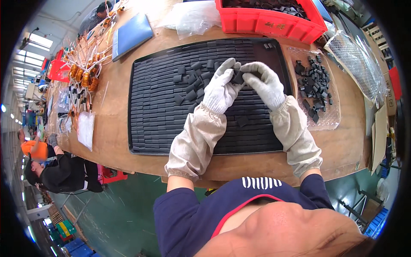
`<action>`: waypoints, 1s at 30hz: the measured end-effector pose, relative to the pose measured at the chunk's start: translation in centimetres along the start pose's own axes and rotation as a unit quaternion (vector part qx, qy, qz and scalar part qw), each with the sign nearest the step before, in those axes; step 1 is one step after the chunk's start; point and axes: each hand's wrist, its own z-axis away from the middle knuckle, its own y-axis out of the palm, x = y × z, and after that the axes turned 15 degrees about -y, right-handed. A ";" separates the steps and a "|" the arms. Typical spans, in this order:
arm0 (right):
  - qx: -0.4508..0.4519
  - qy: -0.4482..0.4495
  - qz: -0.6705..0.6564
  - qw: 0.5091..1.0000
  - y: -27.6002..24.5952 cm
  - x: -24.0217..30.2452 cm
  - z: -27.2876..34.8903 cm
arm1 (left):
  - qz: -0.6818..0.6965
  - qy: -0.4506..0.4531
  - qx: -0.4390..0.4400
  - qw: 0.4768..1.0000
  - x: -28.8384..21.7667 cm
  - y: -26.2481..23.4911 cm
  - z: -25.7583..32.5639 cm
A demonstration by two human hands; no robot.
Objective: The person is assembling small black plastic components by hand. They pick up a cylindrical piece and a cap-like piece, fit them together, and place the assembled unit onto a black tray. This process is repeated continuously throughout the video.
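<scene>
White gloves and cream sleeve covers are on both my hands, which meet above a black tray [207,150] packed with rows of small black blocks [158,107]. Between the fingers of my left hand [220,90] is a small flat black piece [238,77]. My right hand [267,83] pinches at the same piece from the right, thumb and forefinger bent in; its fingertips partly cover it. Loose black pieces [191,81] lie on top of the rows beside my left hand. Another loose piece [242,121] rests on the rows below my hands.
Right of the tray, black sleeve-like parts [314,83] lie heaped on bubble wrap [332,120]. A red bin [274,26] of black pieces stands behind it. A blue folder [133,35], clear plastic bags [195,20] and wired copper coils [85,77] are left and behind. Co-workers [64,171] are at far left.
</scene>
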 end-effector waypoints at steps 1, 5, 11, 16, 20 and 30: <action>0.002 -0.034 0.029 0.999 -0.1 -0.8 0.0 | -0.019 -0.002 0.024 1.000 0.0 0.5 -0.1; 0.013 -0.112 0.214 0.970 0.3 -1.3 0.4 | -0.123 -0.052 -0.076 0.988 0.2 3.3 1.5; 0.015 -0.215 0.242 0.946 0.4 -0.5 0.2 | -0.138 -0.051 -0.058 0.987 0.8 3.9 1.3; -0.077 -0.064 0.105 0.989 -0.7 0.0 0.1 | -0.089 -0.111 -0.096 0.985 0.5 1.5 0.7; -0.082 -0.087 0.040 0.992 -1.9 -1.4 0.2 | -0.095 -0.136 -0.135 0.977 0.8 5.1 1.3; -0.008 -0.222 0.183 0.958 -2.1 -2.0 -0.2 | -0.269 -0.148 -0.100 0.946 0.3 3.6 1.9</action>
